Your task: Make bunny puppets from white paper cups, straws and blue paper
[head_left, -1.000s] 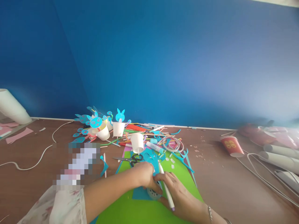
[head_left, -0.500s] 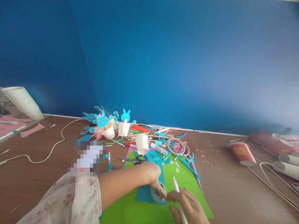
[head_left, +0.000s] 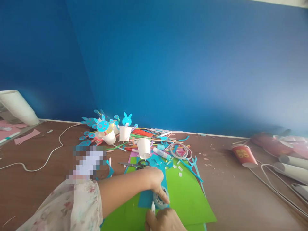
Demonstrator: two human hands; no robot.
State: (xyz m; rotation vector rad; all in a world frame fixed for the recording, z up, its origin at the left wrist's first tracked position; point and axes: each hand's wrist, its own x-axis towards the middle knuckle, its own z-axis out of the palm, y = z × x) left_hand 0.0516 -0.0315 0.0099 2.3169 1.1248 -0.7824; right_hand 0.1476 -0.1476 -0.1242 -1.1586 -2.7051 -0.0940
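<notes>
My left hand [head_left: 156,183] presses with its fingers on a round white tape roll [head_left: 160,198], which lies flat on a blue paper strip [head_left: 143,199]. Closed around a white pen [head_left: 153,207], my right hand [head_left: 166,220] is just below the roll, with the pen tip by the roll's lower left edge. Under the blue strip lies green paper [head_left: 190,199]. Black-handled scissors [head_left: 134,165] lie open beyond my left wrist. A white paper cup [head_left: 143,148] stands past them, beside a glue stick [head_left: 162,153].
Paper cups with blue rabbit cutouts [head_left: 125,133] stand at the back left. Straws, paper scraps and tape rings [head_left: 179,151] lie behind the green paper. A red cup [head_left: 244,155] lies tipped at the right near white cables. Stacked white cups [head_left: 19,107] lean at the far left.
My right hand has moved left and down with the pen, whose tip is now at the roll's edge. My left hand stays on the roll. The whole view has shifted slightly.
</notes>
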